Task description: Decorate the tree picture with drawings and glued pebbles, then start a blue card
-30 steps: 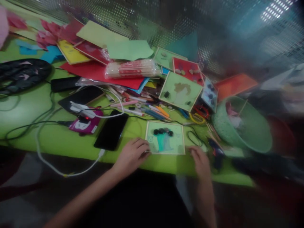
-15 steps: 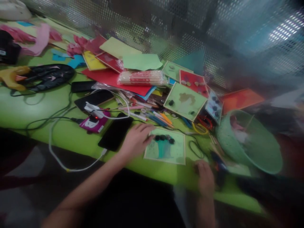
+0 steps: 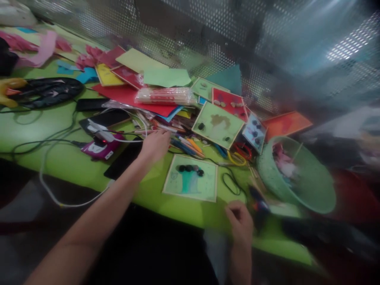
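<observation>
My left hand (image 3: 156, 145) reaches over the pile of pens and pencils (image 3: 190, 145), its fingers stretched forward and slightly bent. Its fingertips are blurred, and nothing shows in its grasp. My right hand (image 3: 241, 217) rests by the front edge of the table, fingers curled in a loose fist, with nothing visible in it. Between the hands lies a pale green card (image 3: 208, 184) with a blue-green drawing and several black round pieces in a row across it. Beneath my left forearm is a black phone (image 3: 118, 164), partly covered.
A green bowl (image 3: 320, 186) holding pink and white scraps stands at the right. Scissors (image 3: 237, 157) lie beside decorated cards (image 3: 218, 122). Behind the pens is a plastic-wrapped bundle of sticks (image 3: 164, 96). A purple box (image 3: 102, 148) and a white cable (image 3: 44, 178) are at the left.
My left hand has left the pale green card's edge and moved forward to the pens. My right hand has curled near the table edge. The view has shifted slightly right.
</observation>
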The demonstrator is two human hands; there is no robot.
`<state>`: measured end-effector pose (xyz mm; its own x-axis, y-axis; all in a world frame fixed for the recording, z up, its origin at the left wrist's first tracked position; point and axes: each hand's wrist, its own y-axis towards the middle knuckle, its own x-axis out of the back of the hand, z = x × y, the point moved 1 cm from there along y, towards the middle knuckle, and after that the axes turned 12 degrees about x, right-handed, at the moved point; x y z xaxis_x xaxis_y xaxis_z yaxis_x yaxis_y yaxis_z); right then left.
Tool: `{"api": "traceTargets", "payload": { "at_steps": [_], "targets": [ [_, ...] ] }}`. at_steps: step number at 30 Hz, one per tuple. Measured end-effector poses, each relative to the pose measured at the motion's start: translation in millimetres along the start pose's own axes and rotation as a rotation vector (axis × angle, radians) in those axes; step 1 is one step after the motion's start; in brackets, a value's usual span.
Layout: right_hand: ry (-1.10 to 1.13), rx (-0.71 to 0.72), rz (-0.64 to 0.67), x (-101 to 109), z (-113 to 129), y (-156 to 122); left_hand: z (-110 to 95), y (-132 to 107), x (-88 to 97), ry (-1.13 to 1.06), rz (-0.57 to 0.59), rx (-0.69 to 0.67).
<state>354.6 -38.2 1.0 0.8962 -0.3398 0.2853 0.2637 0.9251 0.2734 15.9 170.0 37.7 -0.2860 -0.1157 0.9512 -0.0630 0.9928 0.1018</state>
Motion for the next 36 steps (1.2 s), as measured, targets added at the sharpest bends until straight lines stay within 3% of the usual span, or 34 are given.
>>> {"api": "traceTargets", "payload": {
  "at_steps": [3,6,10,13,18,24,29,36],
  "targets": [
    [0.027,-0.002,0.053,4,0,-1,-16,3,4.6,0.002,-0.02,-0.029],
    [0.039,-0.023,0.106,5,4,0,-47,4,2.3,-0.032,-0.01,-0.163],
    [0.024,-0.038,0.145,5,8,2,-88,8,-17.6,-0.025,0.046,-0.289],
    [0.024,-0.029,0.164,5,9,2,-102,13,-34.4,0.001,0.045,-0.312],
    [0.069,-0.009,0.184,6,8,2,-111,20,-46.7,0.043,0.015,-0.307],
    [0.077,0.008,0.206,6,8,3,-123,24,-43.2,0.077,0.008,-0.289],
    [0.065,0.004,0.214,7,8,2,-121,23,-36.5,0.089,0.061,-0.319],
    [0.068,0.005,0.216,7,9,3,-117,37,-34.2,0.088,0.152,-0.291]
  ]
}}
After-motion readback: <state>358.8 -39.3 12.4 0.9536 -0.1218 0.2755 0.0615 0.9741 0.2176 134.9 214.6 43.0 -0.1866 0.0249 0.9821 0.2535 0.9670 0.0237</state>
